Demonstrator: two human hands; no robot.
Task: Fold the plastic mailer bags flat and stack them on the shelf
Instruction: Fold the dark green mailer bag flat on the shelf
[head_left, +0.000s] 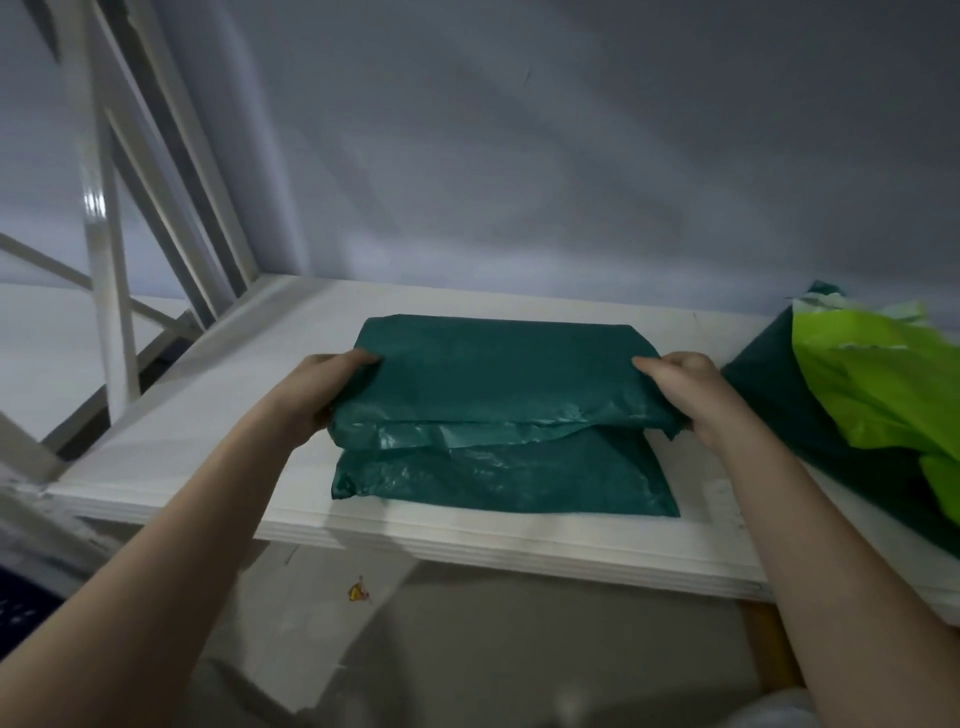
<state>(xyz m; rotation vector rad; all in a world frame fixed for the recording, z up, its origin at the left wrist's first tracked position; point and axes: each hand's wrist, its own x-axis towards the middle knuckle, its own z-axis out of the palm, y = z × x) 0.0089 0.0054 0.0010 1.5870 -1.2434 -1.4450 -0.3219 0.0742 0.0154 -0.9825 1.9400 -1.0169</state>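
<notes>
A folded green mailer is gripped at both ends, left hand and right hand fingers closed round it; it's held just over another green mailer lying on the white shelf; loose bags are piled beside the right fingers.

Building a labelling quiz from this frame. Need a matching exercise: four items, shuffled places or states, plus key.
Items:
1. folded green mailer
2. lime green bag
3. left hand
4. white shelf

Places or states:
A. grips the mailer's left edge
B. carries all the bags
C. held at both ends, on top of another green mailer
D. lies loose at the shelf's right end

Pairs: 1-C, 2-D, 3-A, 4-B
</notes>
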